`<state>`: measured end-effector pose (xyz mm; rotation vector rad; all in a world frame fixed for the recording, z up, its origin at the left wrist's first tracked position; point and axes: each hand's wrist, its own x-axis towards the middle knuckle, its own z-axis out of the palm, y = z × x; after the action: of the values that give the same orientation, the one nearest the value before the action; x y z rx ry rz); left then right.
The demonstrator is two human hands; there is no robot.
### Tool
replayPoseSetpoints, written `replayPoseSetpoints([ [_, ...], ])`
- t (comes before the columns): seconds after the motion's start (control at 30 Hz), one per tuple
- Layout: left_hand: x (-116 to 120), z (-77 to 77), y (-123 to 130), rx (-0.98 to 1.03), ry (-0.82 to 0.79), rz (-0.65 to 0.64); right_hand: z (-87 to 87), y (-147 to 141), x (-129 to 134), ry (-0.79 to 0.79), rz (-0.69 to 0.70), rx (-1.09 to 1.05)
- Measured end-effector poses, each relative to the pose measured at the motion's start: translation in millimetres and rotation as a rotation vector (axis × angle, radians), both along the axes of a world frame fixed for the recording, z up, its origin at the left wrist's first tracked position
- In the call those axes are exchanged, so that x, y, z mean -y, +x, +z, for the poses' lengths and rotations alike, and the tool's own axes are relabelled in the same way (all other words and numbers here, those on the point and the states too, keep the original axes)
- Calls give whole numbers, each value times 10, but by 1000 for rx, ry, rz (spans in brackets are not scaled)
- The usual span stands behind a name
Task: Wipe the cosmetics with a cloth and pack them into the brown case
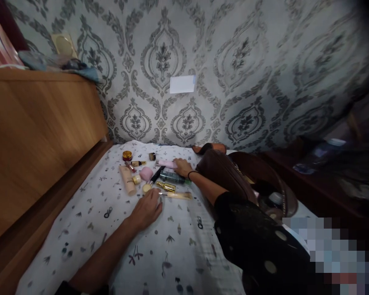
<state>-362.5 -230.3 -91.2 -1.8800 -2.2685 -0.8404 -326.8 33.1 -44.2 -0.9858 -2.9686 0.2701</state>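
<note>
My left hand point(146, 209) is low over the patterned sheet, fingers curled together beside a small round cream-coloured item point(146, 188) and the tip of a long beige brush or tube point(180, 195); what its fingers hold, if anything, is hidden. With its fingers closed at the right end of a pink tube point(166, 164), my right hand point(183, 168) reaches in near the brown bag. Between the hands lie a dark green bottle point(171, 176), a gold tube point(165, 187) and a black tube point(157, 175). Left of these are a pink sponge point(146, 173) and a peach tube point(127, 180).
A brown handbag point(224, 172) stands right of the items, with an orange-brown case point(217, 148) behind it. Wooden furniture point(43, 143) borders the left side. Patterned wall point(162, 114) rises behind the sheet point(172, 254). A clear bottle point(320, 155) lies far right.
</note>
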Motion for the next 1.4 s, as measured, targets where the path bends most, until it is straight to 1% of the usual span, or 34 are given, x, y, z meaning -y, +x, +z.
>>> replayPoseSetpoints([
  [0.1, -24, -58, 7, 136, 58, 54, 62, 12, 33, 39, 44, 18],
  [0.2, -32, -55, 28, 193, 84, 72, 129, 33, 117, 51, 49, 14],
  [0.3, -26, -20, 37, 191, 117, 45, 199, 57, 237, 44, -1, -26],
  [0.4, -13, 21, 19, 168, 217, 21, 283, 130, 388, 34, -82, -101],
  [0.47, 2, 67, -16, 155, 276, 28, 327, 243, 520, 26, -115, -163],
  [0.53, 26, 136, -73, 161, 312, 73, 328, 423, 683, 3, -113, -214],
  [0.6, 56, 220, -153, 181, 365, 142, 265, 658, 873, -69, -76, -256],
  [0.67, 87, 296, -246, 208, 458, 208, 143, 920, 1070, -262, -7, -374],
  [0.7, 101, 324, -294, 225, 508, 234, 68, 1048, 1164, -334, 41, -415],
  [0.73, 112, 342, -340, 246, 543, 256, -9, 1167, 1250, -367, 89, -453],
  [0.83, 125, 337, -448, 321, 584, 301, -209, 1428, 1426, -337, 207, -472],
  [0.9, 119, 301, -488, 364, 581, 321, -276, 1498, 1455, -280, 252, -440],
  [0.93, 113, 282, -497, 376, 570, 326, -282, 1501, 1445, -254, 265, -427],
  [1.0, 100, 252, -495, 377, 540, 323, -234, 1449, 1392, -217, 279, -433],
  [1.1, 85, 242, -443, 333, 510, 281, -46, 1239, 1279, -193, 246, -454],
  [1.17, 83, 253, -377, 285, 490, 242, 95, 1025, 1201, -174, 162, -407],
  [1.23, 85, 265, -295, 231, 444, 196, 199, 770, 1115, -132, 21, -340],
  [1.3, 88, 268, -214, 178, 382, 148, 245, 502, 1014, -111, -49, -313],
  [1.4, 86, 248, -125, 110, 306, 78, 224, 131, 847, -108, -100, -276],
])
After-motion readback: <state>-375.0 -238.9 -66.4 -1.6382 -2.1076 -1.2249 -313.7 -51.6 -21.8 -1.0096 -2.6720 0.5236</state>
